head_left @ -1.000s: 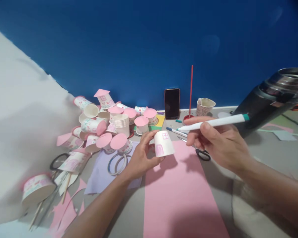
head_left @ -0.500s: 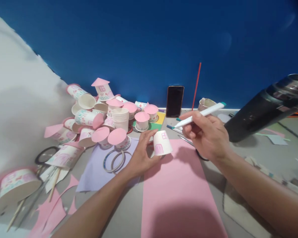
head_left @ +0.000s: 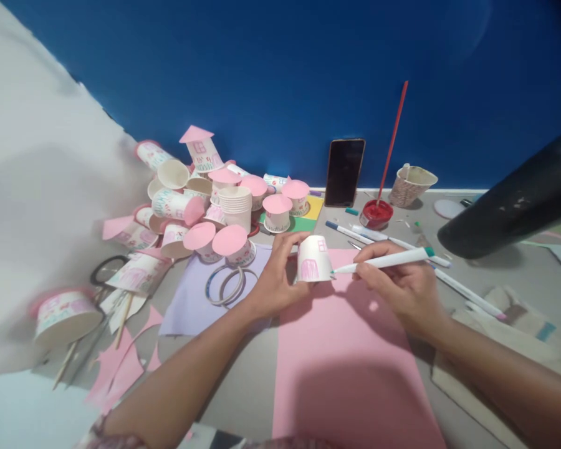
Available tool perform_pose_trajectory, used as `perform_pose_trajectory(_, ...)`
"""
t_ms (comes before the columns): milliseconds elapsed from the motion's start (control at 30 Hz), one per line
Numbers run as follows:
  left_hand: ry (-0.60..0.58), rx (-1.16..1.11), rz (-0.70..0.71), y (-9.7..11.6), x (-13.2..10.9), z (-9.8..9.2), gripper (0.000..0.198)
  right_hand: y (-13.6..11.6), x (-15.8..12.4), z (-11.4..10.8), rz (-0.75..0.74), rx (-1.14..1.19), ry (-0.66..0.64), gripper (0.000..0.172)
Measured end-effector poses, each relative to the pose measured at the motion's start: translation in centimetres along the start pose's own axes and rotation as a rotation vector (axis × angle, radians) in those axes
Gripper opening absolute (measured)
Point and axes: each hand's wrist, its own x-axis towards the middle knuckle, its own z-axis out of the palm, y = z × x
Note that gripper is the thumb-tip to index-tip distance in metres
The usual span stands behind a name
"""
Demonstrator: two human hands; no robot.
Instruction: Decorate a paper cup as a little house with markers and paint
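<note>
My left hand (head_left: 280, 274) grips a white paper cup (head_left: 314, 259), turned upside down, with a pink door and a pink window drawn on its side. In my right hand (head_left: 402, 284) is a white marker (head_left: 388, 259) with a green end. Its green tip is at the cup's right side near the rim, beside a short dark green mark. Cup and hands are above the top end of a pink paper sheet (head_left: 350, 349). Several finished-looking cups with pink cone roofs (head_left: 229, 240) crowd the left side, around a stack of plain cups (head_left: 236, 209).
A phone (head_left: 345, 171) leans on the blue wall. Beside it stand a red pot (head_left: 376, 214) with a red stick and a patterned cup (head_left: 411, 185). Several markers (head_left: 470, 293) lie right. A black flask (head_left: 509, 199) leans in. Bangles (head_left: 224, 287) rest on purple paper (head_left: 182, 305).
My right hand has brought the marker down, and its tip has come to the cup's lower right side. The view has shifted, showing the red pot and the loose markers.
</note>
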Motion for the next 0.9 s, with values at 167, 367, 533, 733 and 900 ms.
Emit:
perform_pose_trajectory(167, -0.019, -0.037, -0.011, 0.0, 0.0, 0.2, 0.067, 0.4, -0.4, -0.1, -0.156, -0.136, 0.025, 0.003)
perform_pose_trajectory(367, -0.039, -0.141, -0.056, 0.5, -0.3, 0.2, 0.070, 0.8, -0.6, -0.2, -0.219, -0.129, -0.048, 0.004)
perform_pose_trajectory(533, -0.038, -0.159, -0.031, 0.2, -0.2, 0.1, 0.071, 0.7, -0.7, -0.6, -0.221, -0.161, -0.080, 0.005)
perform_pose_trajectory(733, -0.047, -0.178, -0.031, 0.0, -0.1, 0.0, 0.074, 1.0, -0.8, -0.6, -0.327, -0.164, -0.076, 0.004)
perform_pose_trajectory(900, -0.054, -0.189, -0.019, 0.0, -0.1, 0.0, 0.074, 1.2, -0.8, -0.7, -0.355, -0.179, -0.095, 0.006)
